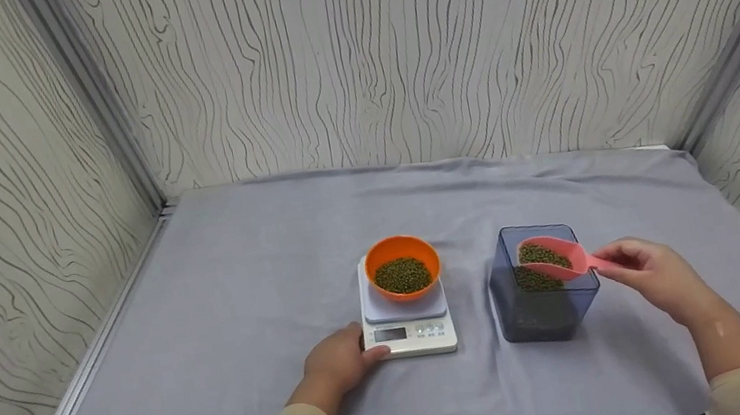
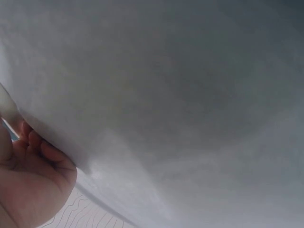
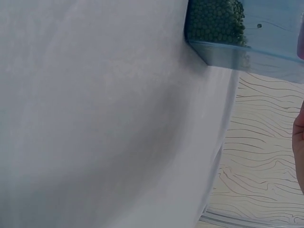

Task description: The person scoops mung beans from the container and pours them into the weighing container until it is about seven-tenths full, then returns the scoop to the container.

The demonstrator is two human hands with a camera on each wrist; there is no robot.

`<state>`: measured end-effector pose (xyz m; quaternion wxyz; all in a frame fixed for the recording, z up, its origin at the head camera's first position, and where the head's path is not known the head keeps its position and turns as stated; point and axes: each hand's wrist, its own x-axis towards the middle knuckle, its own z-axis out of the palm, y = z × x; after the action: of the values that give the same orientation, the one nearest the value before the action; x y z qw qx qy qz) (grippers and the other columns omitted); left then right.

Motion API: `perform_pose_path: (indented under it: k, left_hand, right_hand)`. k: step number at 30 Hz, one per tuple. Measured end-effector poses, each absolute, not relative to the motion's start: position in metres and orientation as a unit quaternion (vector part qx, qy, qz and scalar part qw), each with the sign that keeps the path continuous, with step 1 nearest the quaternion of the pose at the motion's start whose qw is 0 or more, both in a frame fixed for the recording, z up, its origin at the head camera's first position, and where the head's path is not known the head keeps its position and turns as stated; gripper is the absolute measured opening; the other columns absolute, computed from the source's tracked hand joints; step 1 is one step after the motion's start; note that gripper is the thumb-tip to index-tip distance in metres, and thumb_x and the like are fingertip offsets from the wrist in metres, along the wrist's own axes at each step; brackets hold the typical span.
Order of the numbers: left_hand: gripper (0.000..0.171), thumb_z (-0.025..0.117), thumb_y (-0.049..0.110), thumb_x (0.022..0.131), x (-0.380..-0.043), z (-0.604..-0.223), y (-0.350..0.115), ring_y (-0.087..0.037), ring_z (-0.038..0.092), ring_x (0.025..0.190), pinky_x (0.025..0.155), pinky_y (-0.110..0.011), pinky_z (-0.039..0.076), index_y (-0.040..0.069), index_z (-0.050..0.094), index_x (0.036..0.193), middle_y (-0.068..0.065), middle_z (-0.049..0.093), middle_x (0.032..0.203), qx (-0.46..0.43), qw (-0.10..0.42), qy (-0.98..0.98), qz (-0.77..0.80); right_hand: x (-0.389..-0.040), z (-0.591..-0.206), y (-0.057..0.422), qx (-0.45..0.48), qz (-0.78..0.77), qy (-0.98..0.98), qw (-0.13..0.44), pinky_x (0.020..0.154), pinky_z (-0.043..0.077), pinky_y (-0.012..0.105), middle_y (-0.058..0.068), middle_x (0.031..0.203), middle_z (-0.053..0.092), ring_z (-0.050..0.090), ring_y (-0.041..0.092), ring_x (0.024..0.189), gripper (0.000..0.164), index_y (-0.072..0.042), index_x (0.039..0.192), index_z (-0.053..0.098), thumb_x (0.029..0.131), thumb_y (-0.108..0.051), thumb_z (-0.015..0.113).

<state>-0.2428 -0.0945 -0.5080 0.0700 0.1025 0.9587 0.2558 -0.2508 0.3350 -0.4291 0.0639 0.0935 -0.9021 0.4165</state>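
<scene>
An orange bowl (image 1: 403, 268) of green mung beans (image 1: 402, 275) stands on a white kitchen scale (image 1: 409, 341). My left hand (image 1: 340, 359) holds the scale's front left side, thumb on top; in the left wrist view its fingers are curled. To the right, a translucent blue-grey container (image 1: 543, 314) has more beans inside. My right hand (image 1: 655, 271) pinches the handle of a pink scoop (image 1: 581, 258), which carries beans over the container's mouth. In the right wrist view only a sliver of the right hand (image 3: 298, 142) shows, near the container (image 3: 228, 56).
Grey cloth (image 1: 260, 272) covers the table, wrinkled towards the back. Panels with a wood-grain line pattern (image 1: 343, 52) close off the back and both sides. A gap of cloth lies between scale and container.
</scene>
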Motion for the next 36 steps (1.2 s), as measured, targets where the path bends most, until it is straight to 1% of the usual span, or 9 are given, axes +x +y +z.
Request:
perform_pose_path:
  k: [3, 8, 11, 14, 17, 22, 27, 31, 36]
  left_hand:
    - [0.049, 0.058, 0.055, 0.08, -0.243, -0.508, -0.095, -0.026, 0.058, 0.087, 0.078, -0.044, 0.044, 0.011, 0.057, 0.102, -0.007, 0.062, 0.095, 0.101, 0.07, 0.959, 0.255]
    - [0.049, 0.058, 0.055, 0.079, -0.244, -0.509, -0.095, -0.025, 0.058, 0.086, 0.077, -0.044, 0.045, 0.012, 0.057, 0.101, -0.006, 0.063, 0.094, 0.1, 0.07, 0.958, 0.259]
    - [0.048, 0.058, 0.055, 0.08, -0.244, -0.51, -0.095, -0.024, 0.058, 0.084, 0.076, -0.043, 0.045, 0.012, 0.056, 0.1, -0.005, 0.062, 0.093, 0.099, 0.07, 0.958, 0.259]
    - [0.047, 0.058, 0.056, 0.08, -0.244, -0.51, -0.095, -0.023, 0.057, 0.082, 0.075, -0.042, 0.045, 0.013, 0.056, 0.098, -0.004, 0.061, 0.09, 0.098, 0.068, 0.959, 0.256]
    - [0.046, 0.058, 0.055, 0.08, -0.244, -0.51, -0.095, -0.023, 0.057, 0.08, 0.074, -0.042, 0.045, 0.013, 0.056, 0.096, -0.004, 0.061, 0.087, 0.098, 0.065, 0.96, 0.255]
    - [0.042, 0.06, 0.055, 0.079, -0.244, -0.511, -0.095, -0.021, 0.056, 0.076, 0.071, -0.042, 0.045, 0.015, 0.056, 0.092, -0.002, 0.06, 0.083, 0.092, 0.063, 0.959, 0.261]
    - [0.042, 0.06, 0.055, 0.079, -0.245, -0.513, -0.095, -0.021, 0.056, 0.075, 0.07, -0.042, 0.045, 0.015, 0.056, 0.091, -0.002, 0.06, 0.081, 0.094, 0.059, 0.96, 0.259]
    - [0.043, 0.06, 0.055, 0.079, -0.245, -0.513, -0.095, -0.022, 0.056, 0.077, 0.072, -0.042, 0.045, 0.014, 0.057, 0.093, -0.003, 0.061, 0.084, 0.094, 0.062, 0.958, 0.265]
    - [0.046, 0.06, 0.054, 0.079, -0.244, -0.512, -0.095, -0.024, 0.058, 0.081, 0.075, -0.043, 0.045, 0.013, 0.057, 0.098, -0.005, 0.062, 0.088, 0.092, 0.067, 0.956, 0.269]
  right_hand:
    - [-0.253, -0.427, 0.332, 0.092, 0.414, -0.902, 0.075, 0.069, 0.047, 0.015, 0.005, 0.092, 0.062, 0.056, 0.005, 0.077, 0.029, -0.001, 0.101, 0.064, 0.084, -0.024, 0.066]
    - [-0.258, -0.42, 0.329, 0.095, 0.409, -0.902, 0.101, 0.066, 0.046, 0.014, 0.001, 0.088, 0.062, 0.055, 0.003, 0.074, 0.026, 0.001, 0.101, 0.064, 0.084, -0.019, 0.066]
    - [-0.26, -0.413, 0.324, 0.09, 0.405, -0.904, 0.106, 0.066, 0.046, 0.014, 0.004, 0.09, 0.063, 0.054, 0.001, 0.075, 0.027, 0.001, 0.102, 0.064, 0.085, -0.02, 0.066]
    - [-0.261, -0.406, 0.316, 0.082, 0.397, -0.907, 0.11, 0.066, 0.045, 0.013, 0.01, 0.093, 0.062, 0.054, 0.0, 0.076, 0.03, 0.002, 0.102, 0.063, 0.085, -0.022, 0.065]
    - [-0.263, -0.4, 0.305, 0.076, 0.394, -0.909, 0.11, 0.065, 0.044, 0.014, 0.012, 0.095, 0.062, 0.053, 0.0, 0.075, 0.03, 0.002, 0.103, 0.063, 0.086, -0.023, 0.064]
    - [-0.267, -0.39, 0.284, 0.064, 0.39, -0.913, 0.101, 0.065, 0.044, 0.017, 0.012, 0.097, 0.062, 0.053, 0.007, 0.078, 0.031, 0.0, 0.105, 0.064, 0.086, -0.025, 0.064]
    - [-0.269, -0.383, 0.259, 0.051, 0.379, -0.921, 0.071, 0.064, 0.044, 0.02, 0.012, 0.099, 0.062, 0.052, 0.017, 0.081, 0.033, -0.002, 0.106, 0.063, 0.086, -0.028, 0.063]
    - [-0.272, -0.382, 0.238, 0.064, 0.371, -0.924, 0.065, 0.061, 0.043, 0.023, 0.011, 0.095, 0.062, 0.051, 0.018, 0.077, 0.027, -0.003, 0.103, 0.065, 0.086, -0.024, 0.064]
    - [-0.275, -0.385, 0.213, 0.088, 0.351, -0.929, 0.084, 0.065, 0.043, 0.029, 0.009, 0.091, 0.061, 0.051, 0.018, 0.077, 0.018, -0.003, 0.095, 0.066, 0.084, -0.018, 0.066]
